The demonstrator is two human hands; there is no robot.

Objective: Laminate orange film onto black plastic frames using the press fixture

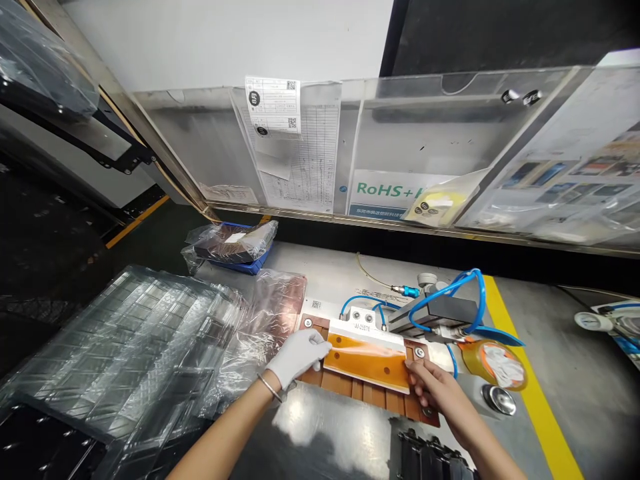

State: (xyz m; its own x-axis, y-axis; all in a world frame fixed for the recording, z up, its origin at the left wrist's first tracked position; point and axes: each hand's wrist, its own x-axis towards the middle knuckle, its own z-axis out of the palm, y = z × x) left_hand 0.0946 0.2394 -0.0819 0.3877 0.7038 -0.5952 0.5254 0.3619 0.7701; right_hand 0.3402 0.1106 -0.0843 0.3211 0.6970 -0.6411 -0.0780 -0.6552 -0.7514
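Front edge of the bench: black ribbed parts sit low, near the right forearm.
Left hand: in a white glove, a metal bangle at the wrist; thumb and fingertips look pinched together on the film's left end.
Right hand: bare, thumb and fingers closed on the film's right end, as far as I can see from here.
Amber film: stretched between the two hands, over the brown fixture; I can't tell whether it touches the surface beneath.
To the left: clear moulded trays stacked up, then a coppery sheet under crinkled plastic.
To the right: a shiny round metal cup, and just beyond it an amber tape roll.
Behind the fixture: a white block marked JJ-25070, with blue hoses looping beside it.
Far side: a blue bin bearing a plastic-wrapped pack.
Upright panel beyond: clear pockets with printed sheets and a green RoHS sign.
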